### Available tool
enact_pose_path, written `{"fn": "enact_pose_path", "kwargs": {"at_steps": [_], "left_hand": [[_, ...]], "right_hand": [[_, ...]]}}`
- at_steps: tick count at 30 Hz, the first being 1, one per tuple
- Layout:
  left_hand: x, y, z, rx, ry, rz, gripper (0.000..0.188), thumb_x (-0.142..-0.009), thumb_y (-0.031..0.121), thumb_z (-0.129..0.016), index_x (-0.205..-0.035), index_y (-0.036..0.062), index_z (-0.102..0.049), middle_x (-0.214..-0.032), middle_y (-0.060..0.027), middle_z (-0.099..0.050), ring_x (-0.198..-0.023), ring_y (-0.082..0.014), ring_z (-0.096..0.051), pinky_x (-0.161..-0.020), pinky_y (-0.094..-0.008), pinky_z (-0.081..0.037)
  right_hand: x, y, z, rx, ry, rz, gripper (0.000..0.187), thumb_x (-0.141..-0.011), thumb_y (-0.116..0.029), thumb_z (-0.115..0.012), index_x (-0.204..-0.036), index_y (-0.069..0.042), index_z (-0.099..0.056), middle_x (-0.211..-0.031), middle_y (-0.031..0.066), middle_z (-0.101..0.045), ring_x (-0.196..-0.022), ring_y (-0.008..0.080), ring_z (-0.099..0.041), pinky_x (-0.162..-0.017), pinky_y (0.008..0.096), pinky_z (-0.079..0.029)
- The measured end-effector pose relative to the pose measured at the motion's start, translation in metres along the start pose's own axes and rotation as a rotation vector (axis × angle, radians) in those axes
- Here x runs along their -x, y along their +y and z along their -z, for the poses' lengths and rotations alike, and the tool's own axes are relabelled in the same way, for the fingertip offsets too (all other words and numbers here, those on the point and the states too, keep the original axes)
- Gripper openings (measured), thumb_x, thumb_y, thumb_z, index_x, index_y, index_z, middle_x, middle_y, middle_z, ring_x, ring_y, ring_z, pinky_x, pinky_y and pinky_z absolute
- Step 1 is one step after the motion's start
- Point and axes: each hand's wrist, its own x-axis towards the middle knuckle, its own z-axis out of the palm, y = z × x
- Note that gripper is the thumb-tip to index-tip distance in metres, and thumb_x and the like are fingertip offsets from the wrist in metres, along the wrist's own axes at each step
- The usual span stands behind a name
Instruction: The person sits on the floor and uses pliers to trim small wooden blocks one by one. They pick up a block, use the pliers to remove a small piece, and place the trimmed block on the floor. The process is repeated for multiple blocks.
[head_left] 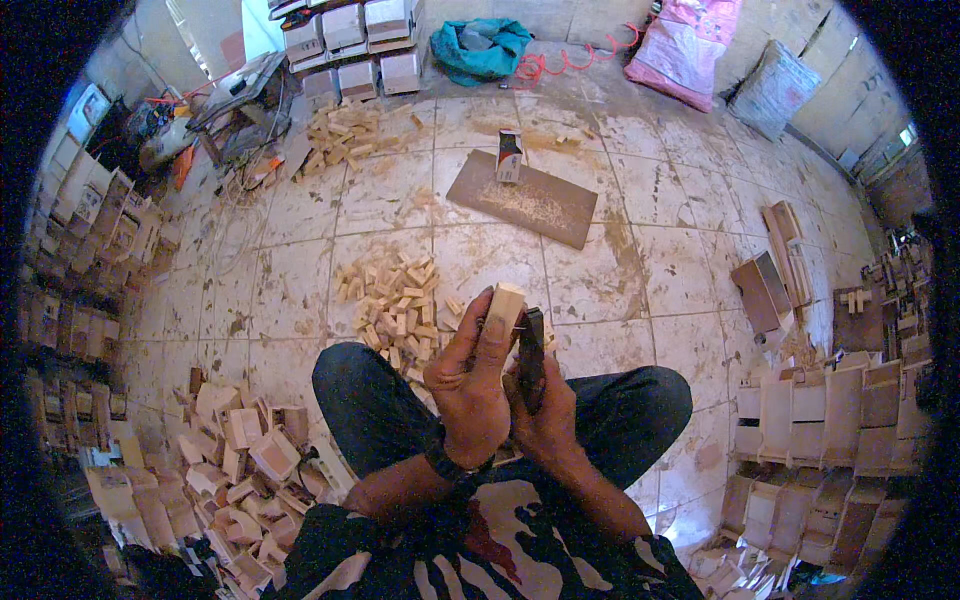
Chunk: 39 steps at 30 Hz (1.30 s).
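While seated cross-legged: left hand (468, 385) closed round pale rectangular wooden block (504, 303), raised above the knees | right hand (545, 405) gripping dark flat tool (531, 352) against block's side | heap of small cut blocks (395, 305) just ahead | stained, dusty tile floor (300, 270) | brown board (522, 197) with shavings beyond.

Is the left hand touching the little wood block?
Touching. The head view shows the left hand with its fingers wrapped around the wood block.

dark trousers | patterned dark-red-white shirt | black wristband, perhaps a watch (447, 462)
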Motion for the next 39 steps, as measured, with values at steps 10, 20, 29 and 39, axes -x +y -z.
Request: {"fn": "enact_pose_path", "kwargs": {"at_steps": [10, 20, 29, 39], "left_hand": [[0.001, -0.006, -0.001, 0.283, 0.027, 0.163, 0.037, -0.095, 0.016, -0.052, -0.126, -0.0035, -0.051, -0.108, -0.0098, -0.064, -0.096, -0.0139, -0.06, -0.085, -0.0256, -0.049], [-0.006, -0.004, 0.005, 0.586, -0.06, 0.281, 0.036, -0.094, 0.013, -0.053, -0.125, -0.004, -0.051, -0.111, -0.0118, -0.062, -0.102, -0.0174, -0.06, -0.09, -0.0285, -0.048], [-0.023, -0.04, 0.012, 0.531, -0.242, -0.157, 0.034, -0.093, 0.015, -0.055, -0.123, -0.0012, -0.051, -0.112, -0.0149, -0.062, -0.109, -0.024, -0.057, -0.094, -0.0356, -0.045], [-0.043, -0.119, 0.012, -0.017, -0.187, 0.098, 0.033, -0.092, 0.015, -0.056, -0.122, 0.0011, -0.052, -0.106, -0.0113, -0.063, -0.092, -0.0187, -0.063, -0.08, -0.034, -0.053]], "right_hand": [[-0.001, 0.0, 0.008, -0.025, -0.087, 0.02, 0.024, -0.086, -0.014, -0.063, -0.104, -0.001, -0.053, -0.083, 0.0117, -0.064, -0.071, 0.0173, -0.062, -0.065, 0.0316, -0.049], [-0.005, -0.001, 0.019, -0.048, -0.307, -0.129, 0.031, -0.088, -0.014, -0.061, -0.113, -0.001, -0.049, -0.092, 0.0111, -0.063, -0.079, 0.0129, -0.058, -0.072, 0.0295, -0.048], [-0.012, 0.005, 0.034, -0.423, -0.196, -0.293, 0.039, -0.089, -0.01, -0.058, -0.124, -0.002, -0.043, -0.112, 0.0095, -0.061, -0.086, 0.0117, -0.057, -0.073, 0.0268, -0.047], [-0.047, 0.0, 0.125, -0.537, 0.102, -0.23, 0.05, -0.092, -0.017, -0.054, -0.133, 0.003, -0.035, -0.107, 0.0156, -0.058, -0.102, 0.0287, -0.06, -0.089, 0.044, -0.051]]}}
